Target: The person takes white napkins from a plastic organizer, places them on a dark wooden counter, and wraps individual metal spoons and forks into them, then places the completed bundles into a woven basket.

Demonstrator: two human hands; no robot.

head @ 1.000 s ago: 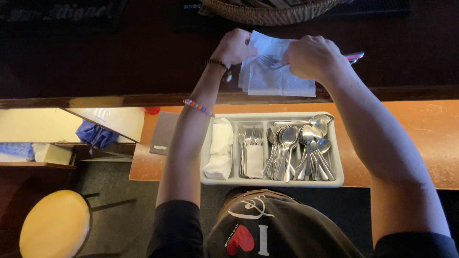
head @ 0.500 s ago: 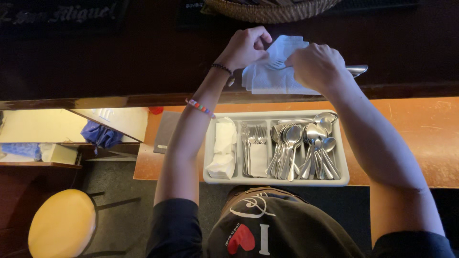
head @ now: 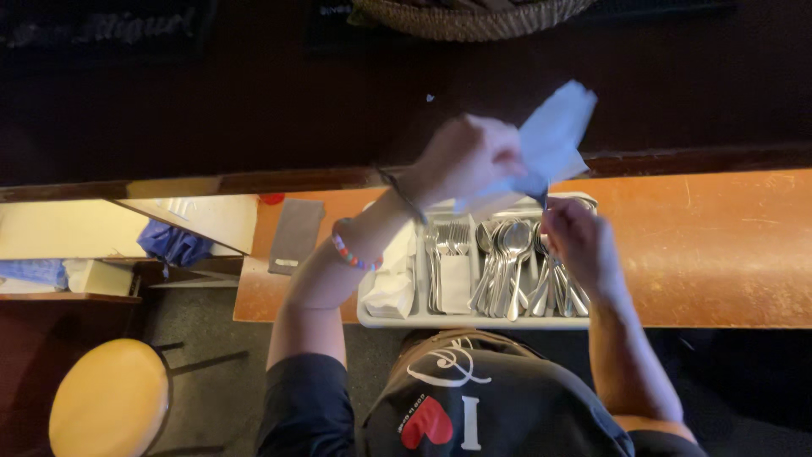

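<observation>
The left hand (head: pixel 465 156) is closed on a white napkin (head: pixel 545 140), lifted above the cutlery tray (head: pixel 474 320) (the cloth is blurred). The right hand (head: pixel 579 245) pinches the napkin's lower end over the spoons (head: pixel 507 262). The tray sits on the orange counter (head: pixel 719 245).

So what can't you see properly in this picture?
- Head view: what the white napkin wraps is hidden by its folds and blurred.
- The left hand is motion-blurred, so its fingers' grip is unclear.
- The woven basket is cut off by the top edge.
- The right hand hides some spoons in the cutlery tray.
</observation>
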